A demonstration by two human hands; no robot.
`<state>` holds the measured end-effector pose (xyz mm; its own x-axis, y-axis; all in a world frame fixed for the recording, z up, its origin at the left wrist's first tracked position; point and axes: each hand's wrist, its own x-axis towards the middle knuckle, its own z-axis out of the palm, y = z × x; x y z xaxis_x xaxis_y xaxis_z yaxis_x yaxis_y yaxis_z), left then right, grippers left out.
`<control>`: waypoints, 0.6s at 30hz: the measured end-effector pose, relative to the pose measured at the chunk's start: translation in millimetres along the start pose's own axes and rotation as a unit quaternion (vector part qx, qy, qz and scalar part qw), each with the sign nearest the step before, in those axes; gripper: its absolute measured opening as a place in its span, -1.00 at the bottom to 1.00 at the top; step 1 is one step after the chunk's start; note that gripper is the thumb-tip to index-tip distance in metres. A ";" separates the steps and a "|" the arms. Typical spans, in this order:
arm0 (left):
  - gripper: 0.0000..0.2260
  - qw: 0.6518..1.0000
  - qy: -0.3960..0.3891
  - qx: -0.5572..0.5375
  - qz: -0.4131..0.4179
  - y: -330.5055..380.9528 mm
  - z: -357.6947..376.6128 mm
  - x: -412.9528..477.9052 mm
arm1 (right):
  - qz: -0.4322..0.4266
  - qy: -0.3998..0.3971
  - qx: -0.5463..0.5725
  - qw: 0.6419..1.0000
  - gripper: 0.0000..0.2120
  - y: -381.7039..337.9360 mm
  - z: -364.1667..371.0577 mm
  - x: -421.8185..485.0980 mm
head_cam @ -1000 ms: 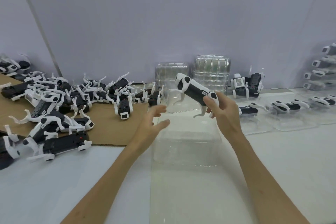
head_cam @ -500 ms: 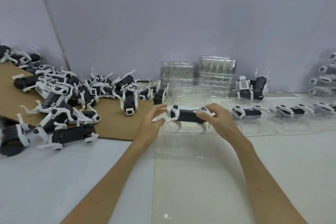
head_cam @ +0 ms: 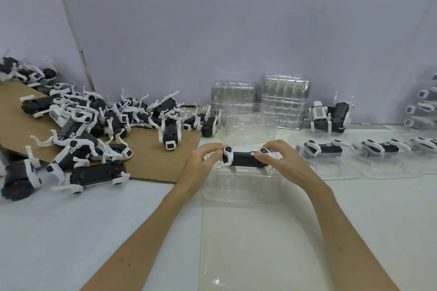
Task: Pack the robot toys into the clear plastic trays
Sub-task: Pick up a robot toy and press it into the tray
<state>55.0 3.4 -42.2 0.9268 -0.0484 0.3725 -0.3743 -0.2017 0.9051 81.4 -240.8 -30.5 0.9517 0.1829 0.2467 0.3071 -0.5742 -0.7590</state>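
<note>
A black-and-white robot dog toy (head_cam: pixel 244 159) lies level inside a clear plastic tray (head_cam: pixel 238 192) in front of me. My left hand (head_cam: pixel 202 164) pinches its left end at the white leg joint. My right hand (head_cam: pixel 283 160) grips its right end, thumb on the round joint. The toy's legs point down into the tray. A pile of several more robot toys (head_cam: pixel 94 125) lies on brown cardboard (head_cam: pixel 151 156) to the left.
Two stacks of empty clear trays (head_cam: pixel 285 101) stand against the back wall, with a loose tray (head_cam: pixel 248 125) before them. Filled trays with toys (head_cam: pixel 324 149) line the right side. Two robot toys (head_cam: pixel 331 116) stand behind them. White table surface lies near me.
My right hand has brought the toy down from the air, turning it level, into the tray. My left hand closed in and took hold of its left end.
</note>
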 end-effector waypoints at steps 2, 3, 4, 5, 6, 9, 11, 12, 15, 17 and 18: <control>-0.83 1.000 -0.010 0.020 0.006 -2.2 0.2 0.6 | 0.007 -0.003 0.006 1.000 -0.83 0.1 -0.6 0.1; -0.87 0.999 -0.015 0.038 0.008 -3.8 0.9 0.7 | 0.011 -0.005 0.009 1.000 -0.81 0.1 -1.1 -0.2; -0.94 0.998 -0.018 0.056 0.008 -4.9 1.5 0.5 | 0.015 -0.006 0.010 1.000 -0.78 0.1 -1.7 -0.4; -0.96 0.997 -0.021 0.071 0.010 -5.4 1.9 -0.4 | 0.016 -0.008 0.008 1.000 -0.76 0.2 -2.1 -0.7; -0.92 0.997 -0.022 0.078 0.012 -5.8 2.2 -1.4 | 0.016 -0.009 0.006 1.000 -0.74 0.1 -2.4 -0.8; -0.86 0.995 -0.026 0.090 0.018 -4.6 2.9 -2.5 | 0.017 -0.006 0.001 1.000 -0.72 -0.4 -2.4 -0.5; -0.83 0.994 -0.028 0.099 0.024 -6.4 3.0 -2.0 | 0.020 -0.006 -0.003 1.000 -0.73 -1.0 -1.9 -0.1; -0.80 0.994 -0.029 0.100 0.022 -6.9 3.1 -1.6 | 0.022 -0.004 -0.003 1.000 -0.73 -0.9 -1.7 0.0; -0.69 0.996 -0.026 0.076 -0.029 -5.6 4.4 -1.6 | 0.027 0.007 -0.011 1.000 -0.71 -1.2 -1.0 0.3; -0.57 0.994 -0.028 0.020 -0.106 -2.5 3.2 -1.4 | 0.031 0.014 -0.016 0.999 -0.73 -1.6 -0.6 0.4; -0.52 0.990 -0.033 -0.009 -0.137 -2.3 1.9 -0.6 | 0.033 0.019 -0.015 0.999 -0.74 -1.7 -0.4 0.5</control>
<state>55.4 2.0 -44.9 0.9935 -0.0581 0.0982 -0.1079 -0.1987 0.9741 81.3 -240.1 -28.8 0.9688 0.1141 0.2199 0.2431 -0.6075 -0.7562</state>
